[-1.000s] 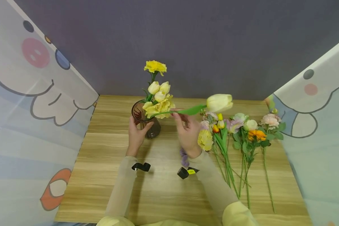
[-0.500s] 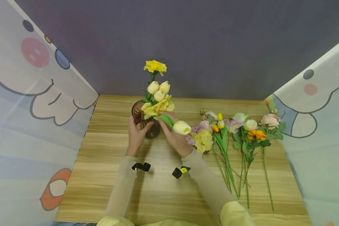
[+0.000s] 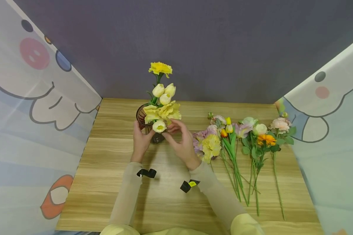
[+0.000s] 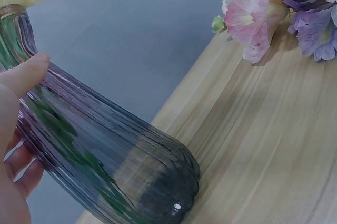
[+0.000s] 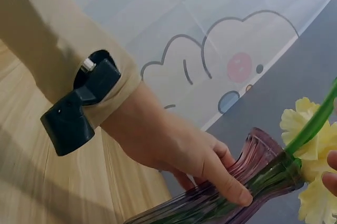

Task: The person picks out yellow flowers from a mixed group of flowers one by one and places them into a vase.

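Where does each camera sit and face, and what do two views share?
Head: on the head, facing forward and down at the table, vase and loose flowers; left hand, right hand and sleeves show.
Left wrist: on that wrist, facing along the vase to its base; the left hand's thumb and fingers show.
Right wrist: on that wrist, facing across to the left hand and its sleeve; the right hand's fingers show at the right edge.
Shared: both wrist views show the left hand gripping the vase.

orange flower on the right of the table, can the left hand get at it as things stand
Probably not: the left hand is gripping the vase, and the right hand and several other flowers lie between it and the orange flower.
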Motion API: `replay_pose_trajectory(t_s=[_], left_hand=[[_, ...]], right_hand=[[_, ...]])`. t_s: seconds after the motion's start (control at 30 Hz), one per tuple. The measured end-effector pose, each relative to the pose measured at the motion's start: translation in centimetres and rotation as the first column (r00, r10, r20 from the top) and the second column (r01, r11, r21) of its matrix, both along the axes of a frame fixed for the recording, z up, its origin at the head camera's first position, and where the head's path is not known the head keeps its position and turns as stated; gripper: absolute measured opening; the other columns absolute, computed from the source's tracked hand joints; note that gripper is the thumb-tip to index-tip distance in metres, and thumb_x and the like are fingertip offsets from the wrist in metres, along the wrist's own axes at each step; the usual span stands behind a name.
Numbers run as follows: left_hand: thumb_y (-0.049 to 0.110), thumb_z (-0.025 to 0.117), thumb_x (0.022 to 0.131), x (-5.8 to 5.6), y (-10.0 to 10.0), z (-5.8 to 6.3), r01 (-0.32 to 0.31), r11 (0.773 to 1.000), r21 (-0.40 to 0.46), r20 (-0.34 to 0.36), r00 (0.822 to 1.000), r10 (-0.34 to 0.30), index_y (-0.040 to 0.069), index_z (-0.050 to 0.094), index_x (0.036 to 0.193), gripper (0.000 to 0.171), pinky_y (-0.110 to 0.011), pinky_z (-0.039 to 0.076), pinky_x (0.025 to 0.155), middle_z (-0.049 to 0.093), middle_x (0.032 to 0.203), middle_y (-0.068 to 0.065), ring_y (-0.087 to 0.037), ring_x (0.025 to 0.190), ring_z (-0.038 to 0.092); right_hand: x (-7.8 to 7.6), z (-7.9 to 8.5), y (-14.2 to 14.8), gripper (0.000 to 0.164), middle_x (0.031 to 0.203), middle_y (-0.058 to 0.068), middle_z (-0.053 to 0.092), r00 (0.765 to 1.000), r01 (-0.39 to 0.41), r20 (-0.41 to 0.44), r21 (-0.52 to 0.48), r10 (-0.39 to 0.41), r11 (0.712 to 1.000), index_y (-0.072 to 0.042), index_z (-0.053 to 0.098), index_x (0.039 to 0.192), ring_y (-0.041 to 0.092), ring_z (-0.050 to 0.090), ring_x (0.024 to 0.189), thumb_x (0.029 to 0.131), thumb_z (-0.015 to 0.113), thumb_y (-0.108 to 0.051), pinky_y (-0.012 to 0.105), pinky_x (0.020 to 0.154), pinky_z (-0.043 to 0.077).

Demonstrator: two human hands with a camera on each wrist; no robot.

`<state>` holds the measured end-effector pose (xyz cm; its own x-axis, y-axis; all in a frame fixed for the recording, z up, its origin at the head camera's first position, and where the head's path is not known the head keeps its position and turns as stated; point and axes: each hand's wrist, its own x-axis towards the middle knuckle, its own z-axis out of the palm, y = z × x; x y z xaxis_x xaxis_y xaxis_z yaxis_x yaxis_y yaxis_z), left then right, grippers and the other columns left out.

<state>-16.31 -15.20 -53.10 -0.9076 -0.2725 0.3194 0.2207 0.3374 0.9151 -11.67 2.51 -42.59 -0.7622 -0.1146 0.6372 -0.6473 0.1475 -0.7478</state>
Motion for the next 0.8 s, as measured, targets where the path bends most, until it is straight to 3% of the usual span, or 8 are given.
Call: replay_pose_trajectory(t_s=[0.1, 0.27, 0.47, 0.7, 0.8], left_hand=[[0.019, 0.078, 0.076, 0.0, 0.0, 0.0, 0.000, 1.000, 0.002, -0.007, 1.000, 0.000, -0.001, 0.043, 0.123, 0.062, -0.046, 0.042, 0.095, 0.049, 0.117, -0.018, -0.027, 0.107, 0.050], [0.026, 0.079, 0.074, 0.1, 0.2, 0.1, -0.005, 1.000, 0.021, 0.004, 1.000, 0.005, 0.004, 0.043, 0.126, 0.067, -0.044, 0.041, 0.095, 0.050, 0.120, -0.013, -0.022, 0.108, 0.050], [0.018, 0.080, 0.073, 0.2, 0.2, 0.4, -0.015, 0.999, 0.035, 0.017, 1.000, 0.014, 0.002, 0.042, 0.127, 0.067, -0.050, 0.039, 0.096, 0.049, 0.121, -0.016, -0.026, 0.109, 0.048], [0.010, 0.077, 0.075, 1.4, 1.0, 3.2, 0.010, 0.999, 0.035, 0.017, 1.000, -0.011, -0.003, 0.041, 0.125, 0.063, -0.050, 0.040, 0.094, 0.049, 0.120, -0.019, -0.026, 0.108, 0.048], [0.011, 0.076, 0.076, 1.5, 1.1, 3.5, 0.007, 0.999, 0.038, 0.033, 0.999, -0.009, -0.002, 0.041, 0.126, 0.062, -0.048, 0.039, 0.094, 0.048, 0.121, -0.019, -0.026, 0.108, 0.048]], right_hand=[[0.0, -0.2, 0.0, 0.048, 0.093, 0.026, 0.060, 1.000, 0.005, -0.025, -0.018, -0.006, 1.000, 0.015, 0.048, 0.118, 0.034, 0.060, 0.077, 0.076, 0.069, 0.009, 0.048, 0.067, 0.054], [0.4, -1.5, 0.6, 0.041, 0.092, 0.027, 0.058, 0.999, 0.041, 0.005, -0.002, -0.041, 0.999, 0.017, 0.049, 0.115, 0.033, 0.059, 0.076, 0.078, 0.065, 0.012, 0.051, 0.066, 0.052], [1.0, -3.4, 2.2, 0.036, 0.094, 0.028, 0.058, 0.994, 0.086, 0.059, 0.032, -0.088, 0.996, 0.015, 0.051, 0.116, 0.029, 0.057, 0.079, 0.081, 0.062, 0.012, 0.048, 0.066, 0.051], [1.7, -5.3, 4.9, 0.035, 0.093, 0.028, 0.057, 0.990, 0.134, 0.045, 0.068, -0.137, 0.989, 0.017, 0.052, 0.113, 0.031, 0.056, 0.077, 0.079, 0.061, 0.016, 0.047, 0.062, 0.050], [2.0, -6.4, 6.1, 0.036, 0.093, 0.026, 0.058, 0.988, 0.143, 0.052, 0.081, -0.148, 0.986, 0.015, 0.053, 0.114, 0.029, 0.055, 0.077, 0.080, 0.061, 0.016, 0.041, 0.062, 0.050]])
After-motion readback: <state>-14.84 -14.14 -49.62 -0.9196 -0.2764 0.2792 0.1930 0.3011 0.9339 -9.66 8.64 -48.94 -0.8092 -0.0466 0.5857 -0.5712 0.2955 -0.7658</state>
